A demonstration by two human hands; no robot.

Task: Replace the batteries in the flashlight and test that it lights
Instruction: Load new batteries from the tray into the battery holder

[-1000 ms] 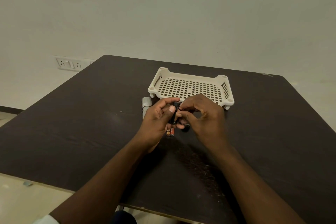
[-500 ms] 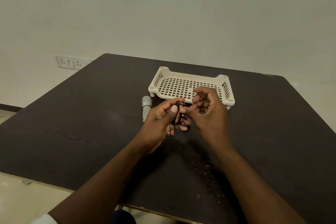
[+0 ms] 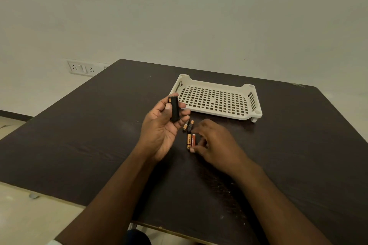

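Note:
My left hand (image 3: 161, 125) grips a black battery holder (image 3: 175, 108) upright above the table, with an orange battery end showing at its top. On the table just right of it lie two black-and-copper batteries (image 3: 188, 124). Nearer to me lie a copper battery (image 3: 188, 141) and a red one (image 3: 193, 139), side by side. My right hand (image 3: 216, 141) is low over the table beside this pair, fingers loosely bent, thumb tip at the batteries' near ends. It holds nothing. The flashlight body is hidden behind my left hand.
A white perforated plastic tray (image 3: 247, 109) stands on the dark table (image 3: 79, 135) behind the hands. A wall socket panel (image 3: 81, 68) is at the far left, off the table. The table's front edge runs just under my forearms.
My hands have parted. The right hand dropped from the holder to the table beside the loose batteries. The left hand lifted the holder and turned it upright.

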